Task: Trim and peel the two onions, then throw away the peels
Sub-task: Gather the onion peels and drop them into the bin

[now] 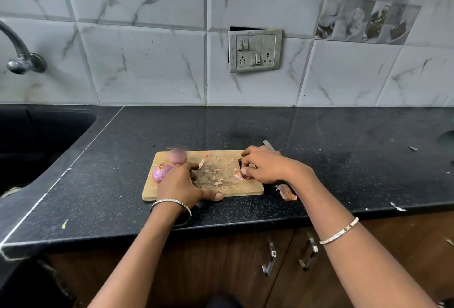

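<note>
Two peeled purple onions lie at the left end of a wooden cutting board (245, 191): one onion (177, 156) at the far corner, the other onion (161, 172) nearer, touching my left hand (183, 184). That hand rests flat on the board with fingers spread and holds nothing. My right hand (266, 166) is at the board's right end, fingers curled around a bunch of onion peels (239, 175). Loose peel scraps (218, 181) are scattered over the middle of the board. A larger peel (286, 192) lies on the counter just right of the board.
A knife (269, 146) lies behind my right hand, mostly hidden. The black granite counter (344, 160) ends at a sink (36, 140) on the left, with a tap (19, 57) on the tiled wall. A switch panel (255, 50) is on the wall. Cabinet handles (270, 261) sit below.
</note>
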Motion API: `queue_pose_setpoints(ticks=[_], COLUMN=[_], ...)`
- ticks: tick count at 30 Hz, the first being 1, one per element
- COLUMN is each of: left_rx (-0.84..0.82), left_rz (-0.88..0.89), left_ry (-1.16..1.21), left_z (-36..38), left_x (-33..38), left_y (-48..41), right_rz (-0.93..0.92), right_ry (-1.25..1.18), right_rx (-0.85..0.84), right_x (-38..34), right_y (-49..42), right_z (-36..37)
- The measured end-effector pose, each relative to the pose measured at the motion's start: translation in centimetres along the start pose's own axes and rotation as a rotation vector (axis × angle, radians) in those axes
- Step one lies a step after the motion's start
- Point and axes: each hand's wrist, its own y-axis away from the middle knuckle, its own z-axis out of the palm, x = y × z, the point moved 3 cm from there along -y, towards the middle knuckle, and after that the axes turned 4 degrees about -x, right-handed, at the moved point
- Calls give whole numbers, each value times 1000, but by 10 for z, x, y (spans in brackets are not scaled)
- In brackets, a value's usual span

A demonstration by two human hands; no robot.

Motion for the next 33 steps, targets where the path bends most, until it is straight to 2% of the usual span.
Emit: queue_pose_setpoints(ticks=[3,7,15,19,23,28,33], left_rx=[7,-3,-22,-24,-22,12,18], left_rz=[3,2,6,5,3,-3,-4], left_ry=[-1,7,14,31,31,0,-5], left_z=[1,0,-1,-1,-1,0,1], left_x=[0,2,3,3,3,2,3], left_y=[0,1,2,3,3,2,4], right_rz=[27,27,30,-19,-7,-5,-15], right_ry=[-17,-39,-108,-138,18,350,383], right_rx=[-79,-76,200,248,166,232,289], right_x=[-1,-2,21,13,-3,-12,-18], right_y=[5,5,18,15,6,8,16], right_z=[1,3,-13,-9,6,18,16])
